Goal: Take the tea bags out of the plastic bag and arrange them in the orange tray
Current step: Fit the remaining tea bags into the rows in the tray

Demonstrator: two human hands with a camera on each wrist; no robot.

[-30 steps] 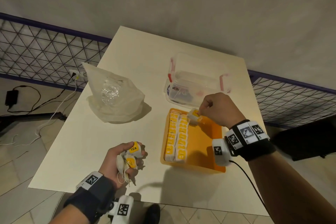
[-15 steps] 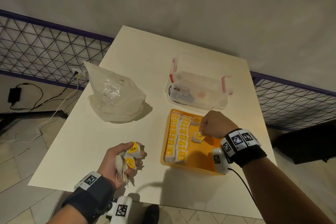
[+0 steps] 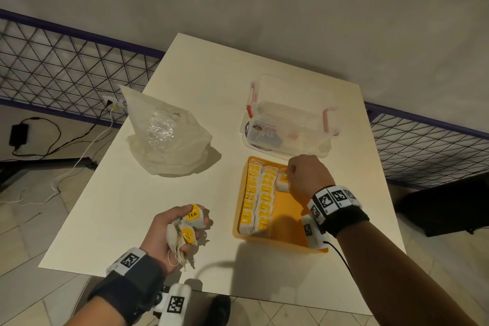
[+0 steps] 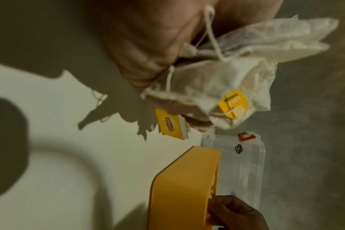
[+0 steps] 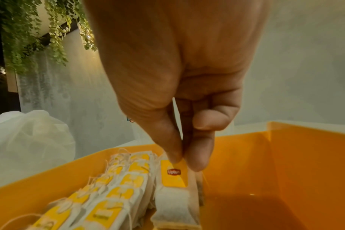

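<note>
The orange tray (image 3: 289, 219) lies on the table's near right and holds two rows of tea bags (image 3: 258, 201) with yellow tags. My right hand (image 3: 288, 180) is inside the tray near its far end. Its thumb and finger pinch the yellow tag of one tea bag (image 5: 175, 200), which stands beside the second row (image 5: 112, 194). Left of the tray, my left hand (image 3: 185, 222) grips a bunch of tea bags (image 3: 189, 225) with strings hanging down (image 4: 217, 87). The crumpled plastic bag (image 3: 169, 140) lies at the table's left.
A clear plastic container (image 3: 288, 127) with red clips stands just behind the tray. The tray's right half (image 5: 286, 179) is bare. The table's near edge is close under both wrists. A wire fence and cables are on the floor to the left.
My right hand has carried a tea bag down into the tray and now holds it against the second row near the far end. The left hand has stayed put with its bunch.
</note>
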